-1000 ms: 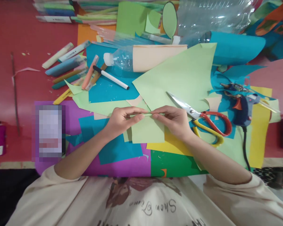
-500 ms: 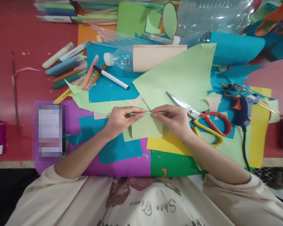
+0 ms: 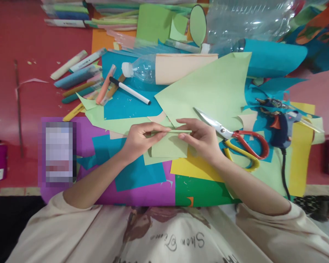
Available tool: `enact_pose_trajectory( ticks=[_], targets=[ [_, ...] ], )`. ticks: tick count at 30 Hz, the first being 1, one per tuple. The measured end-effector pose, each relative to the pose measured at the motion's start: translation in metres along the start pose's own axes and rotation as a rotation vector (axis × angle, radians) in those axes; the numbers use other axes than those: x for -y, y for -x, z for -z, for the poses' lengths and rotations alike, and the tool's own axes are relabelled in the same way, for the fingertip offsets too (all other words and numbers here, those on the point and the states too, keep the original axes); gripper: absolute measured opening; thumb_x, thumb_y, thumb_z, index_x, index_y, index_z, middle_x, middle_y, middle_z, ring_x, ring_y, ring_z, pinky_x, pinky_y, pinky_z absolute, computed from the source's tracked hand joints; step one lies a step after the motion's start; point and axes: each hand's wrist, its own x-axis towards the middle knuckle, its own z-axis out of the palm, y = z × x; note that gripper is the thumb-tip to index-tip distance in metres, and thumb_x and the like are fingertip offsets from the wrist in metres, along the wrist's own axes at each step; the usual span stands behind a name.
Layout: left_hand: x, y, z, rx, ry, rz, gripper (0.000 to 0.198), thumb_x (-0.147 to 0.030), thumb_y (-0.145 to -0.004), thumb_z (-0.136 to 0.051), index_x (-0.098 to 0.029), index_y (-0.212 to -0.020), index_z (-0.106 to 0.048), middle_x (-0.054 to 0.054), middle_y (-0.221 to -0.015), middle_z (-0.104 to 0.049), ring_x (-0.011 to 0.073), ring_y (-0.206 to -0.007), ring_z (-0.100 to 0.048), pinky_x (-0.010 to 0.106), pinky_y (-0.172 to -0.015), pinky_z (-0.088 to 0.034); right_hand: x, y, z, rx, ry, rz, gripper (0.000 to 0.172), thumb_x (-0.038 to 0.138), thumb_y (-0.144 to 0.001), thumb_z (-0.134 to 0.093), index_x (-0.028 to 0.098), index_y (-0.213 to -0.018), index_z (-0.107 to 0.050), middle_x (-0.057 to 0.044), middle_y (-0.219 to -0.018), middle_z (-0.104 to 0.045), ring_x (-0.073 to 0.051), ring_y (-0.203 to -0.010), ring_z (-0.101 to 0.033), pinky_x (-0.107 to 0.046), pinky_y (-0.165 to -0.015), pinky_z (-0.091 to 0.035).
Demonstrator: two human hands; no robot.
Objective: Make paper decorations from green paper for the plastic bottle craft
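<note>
My left hand (image 3: pixel 138 140) and my right hand (image 3: pixel 201 138) both pinch the far edge of a small light green paper piece (image 3: pixel 168 148), which is rolled into a thin tube along that edge. The loose part of the paper hangs toward me over blue and yellow sheets. Thumbs and fingertips of both hands are pressed together on the roll. A large light green sheet (image 3: pixel 214 89) lies just beyond my hands.
Red and yellow scissors (image 3: pixel 235 137) lie right of my right hand. A blue glue gun (image 3: pixel 281 124) sits farther right. A black marker (image 3: pixel 130 91), crayons and pens (image 3: pixel 79 78), a plastic bottle (image 3: pixel 142 69) wrapped in peach paper and many coloured sheets cover the red table.
The roll has taken up more of the small green paper, so its loose part is shorter. Both hands have shifted slightly away from me.
</note>
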Motion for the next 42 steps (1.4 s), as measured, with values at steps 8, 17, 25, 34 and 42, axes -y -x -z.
enact_pose_trajectory(
  ticks=[8, 17, 25, 34, 42],
  targets=[
    [-0.0012, 0.0016, -0.0003, 0.015, -0.06, 0.024, 0.008, -0.021, -0.078, -0.067, -0.018, -0.082, -0.073, 0.002, -0.081, -0.075, 0.0105, -0.072, -0.067, 0.014, -0.055, -0.048, -0.0015, 0.0013, 0.0003, -0.024, 0.134, -0.015, 0.012, 0.029, -0.071, -0.071, 0.018, -0.073, -0.074, -0.001, -0.06, -0.065, -0.009, -0.051, -0.046, -0.024, -0.045, -0.034],
    [-0.0002, 0.0019, -0.0016, 0.003, -0.061, 0.044, 0.012, -0.028, -0.079, -0.064, -0.017, -0.085, -0.068, 0.003, -0.084, -0.072, 0.0123, -0.079, -0.067, 0.018, -0.067, -0.052, -0.001, 0.002, 0.0016, 0.001, 0.132, -0.002, 0.014, 0.031, -0.071, -0.07, 0.018, -0.076, -0.075, -0.002, -0.067, -0.068, -0.008, -0.051, -0.044, -0.025, -0.046, -0.033],
    [-0.0003, 0.0034, 0.0003, 0.087, -0.168, 0.044, 0.022, -0.037, -0.085, -0.057, -0.019, -0.091, -0.069, 0.002, -0.082, -0.073, 0.0102, -0.065, -0.063, 0.016, -0.051, -0.044, 0.0012, 0.0015, 0.0002, 0.018, 0.097, 0.024, 0.009, 0.027, -0.071, -0.071, 0.02, -0.074, -0.075, -0.002, -0.065, -0.068, -0.008, -0.049, -0.044, -0.025, -0.046, -0.034],
    [-0.0028, 0.0022, -0.0004, 0.081, -0.147, 0.032, 0.022, -0.036, -0.087, -0.059, -0.019, -0.09, -0.072, 0.003, -0.088, -0.075, 0.0112, -0.074, -0.067, 0.016, -0.057, -0.048, 0.0029, 0.0014, -0.0004, 0.016, 0.07, 0.06, 0.005, 0.021, -0.07, -0.07, 0.02, -0.072, -0.075, -0.002, -0.069, -0.071, -0.01, -0.055, -0.055, -0.025, -0.05, -0.041],
    [-0.003, 0.0031, -0.0012, 0.053, -0.132, 0.02, 0.017, -0.033, -0.083, -0.063, -0.019, -0.087, -0.072, 0.003, -0.087, -0.075, 0.0138, -0.081, -0.07, 0.017, -0.062, -0.052, -0.0009, 0.0001, -0.0007, 0.039, 0.016, 0.057, 0.006, 0.026, -0.072, -0.071, 0.021, -0.076, -0.072, -0.003, -0.078, -0.072, -0.015, -0.074, -0.064, -0.029, -0.066, -0.051]
  ],
)
